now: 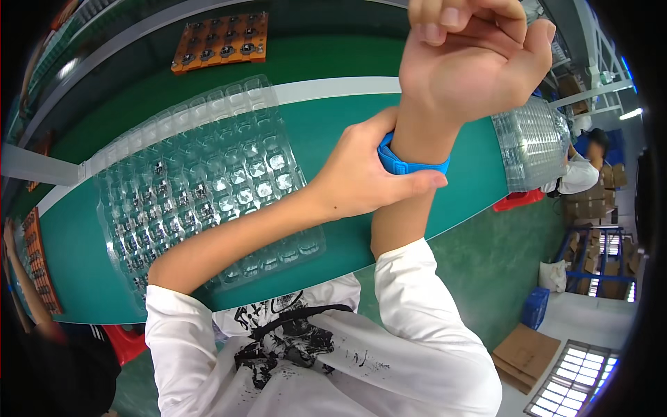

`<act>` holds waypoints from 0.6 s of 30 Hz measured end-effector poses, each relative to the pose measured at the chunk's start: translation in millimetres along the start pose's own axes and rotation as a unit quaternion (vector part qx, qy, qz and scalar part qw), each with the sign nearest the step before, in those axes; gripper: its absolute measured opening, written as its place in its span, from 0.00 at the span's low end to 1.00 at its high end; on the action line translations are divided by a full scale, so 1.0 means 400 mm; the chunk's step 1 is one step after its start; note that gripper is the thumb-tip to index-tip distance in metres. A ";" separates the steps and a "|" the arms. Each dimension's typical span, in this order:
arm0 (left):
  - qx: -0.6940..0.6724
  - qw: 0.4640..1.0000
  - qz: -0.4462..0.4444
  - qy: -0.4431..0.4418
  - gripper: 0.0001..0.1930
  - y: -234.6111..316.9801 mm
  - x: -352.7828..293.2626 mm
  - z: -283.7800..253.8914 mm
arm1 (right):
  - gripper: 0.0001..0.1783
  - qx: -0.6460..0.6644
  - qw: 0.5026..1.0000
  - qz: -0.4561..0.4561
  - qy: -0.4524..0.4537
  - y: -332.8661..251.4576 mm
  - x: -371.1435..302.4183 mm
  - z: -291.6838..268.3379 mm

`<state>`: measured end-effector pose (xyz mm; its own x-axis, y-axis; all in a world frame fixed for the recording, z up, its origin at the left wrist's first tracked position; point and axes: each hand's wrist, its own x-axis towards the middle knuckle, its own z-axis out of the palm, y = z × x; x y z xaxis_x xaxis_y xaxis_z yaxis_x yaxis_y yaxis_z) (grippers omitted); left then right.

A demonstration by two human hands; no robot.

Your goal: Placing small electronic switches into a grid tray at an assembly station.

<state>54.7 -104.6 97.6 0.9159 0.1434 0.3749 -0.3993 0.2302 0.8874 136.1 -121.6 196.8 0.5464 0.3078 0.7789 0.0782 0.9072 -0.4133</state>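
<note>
My right hand (476, 66) is raised at the top, palm showing, with loosely bent fingers, the thumb standing apart and nothing in it. Around its wrist sits a blue wristband (417, 168). My left hand (365, 163) crosses over and is closed around that wrist at the band, thumb along the lower edge; its other fingertips are hidden behind the wrist. Beneath my left forearm lies a clear plastic blister tray (236, 177) on the green tabletop (333, 111). Small dark and metallic parts (167, 205) fill several of its left-hand pockets; those toward the right hold none.
An orange fixture board (221, 43) bearing small parts lies beyond the white rail (340, 87). Another orange board (42, 260) is at far left, near a co-worker's arm (26, 278). Stacked clear trays (531, 142) stand right, above a red bin (520, 201). Another person (582, 170) sits beyond.
</note>
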 end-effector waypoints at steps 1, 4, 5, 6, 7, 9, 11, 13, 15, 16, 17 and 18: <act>0.027 0.999 0.017 0.001 0.28 -0.003 0.000 0.004 | 0.30 -0.076 0.995 -0.035 0.044 -0.002 -0.004 0.000; 0.073 0.997 0.037 -0.002 0.30 -0.004 -0.002 0.006 | 0.30 -0.198 0.969 -0.089 0.115 -0.007 -0.008 0.011; 0.072 0.997 0.038 -0.001 0.30 -0.003 -0.002 0.004 | 0.30 -0.224 0.959 -0.108 0.133 -0.006 -0.007 0.008; 0.104 0.994 0.035 -0.004 0.30 0.000 -0.003 0.001 | 0.30 -0.250 0.948 -0.128 0.151 -0.005 -0.007 0.006; 0.136 0.990 0.031 -0.006 0.30 0.003 -0.005 -0.004 | 0.30 -0.249 0.948 -0.127 0.150 -0.004 -0.008 0.007; 0.157 0.987 0.042 -0.001 0.30 0.007 -0.007 -0.014 | 0.29 -0.312 0.922 -0.161 0.164 -0.007 -0.012 0.008; 0.167 0.984 0.056 -0.010 0.30 0.010 -0.005 -0.005 | 0.28 -0.337 0.912 -0.203 0.114 -0.050 0.015 -0.062; 0.209 0.976 0.057 -0.036 0.31 0.016 -0.005 -0.003 | 0.28 -0.357 0.900 -0.241 0.063 -0.071 0.032 -0.102; 0.214 0.974 0.072 -0.027 0.31 0.011 -0.008 -0.006 | 0.31 -0.415 0.847 -0.294 0.154 -0.071 0.038 -0.111; 0.218 0.972 0.087 -0.020 0.30 0.008 -0.009 -0.006 | 0.31 -0.416 0.847 -0.293 0.154 -0.069 0.037 -0.110; 0.216 0.972 0.086 -0.022 0.30 0.005 -0.011 -0.004 | 0.29 -0.423 0.841 -0.297 0.159 -0.063 0.036 -0.106; 0.202 0.976 0.080 -0.021 0.30 0.002 -0.012 0.000 | 0.28 -0.431 0.835 -0.300 0.163 -0.059 0.035 -0.101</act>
<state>49.8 -105.1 96.4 0.8477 0.1041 0.5201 -0.4963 -0.1907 0.8470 175.6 -150.4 198.4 0.3803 -0.3506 0.8558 0.9140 0.2841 -0.2898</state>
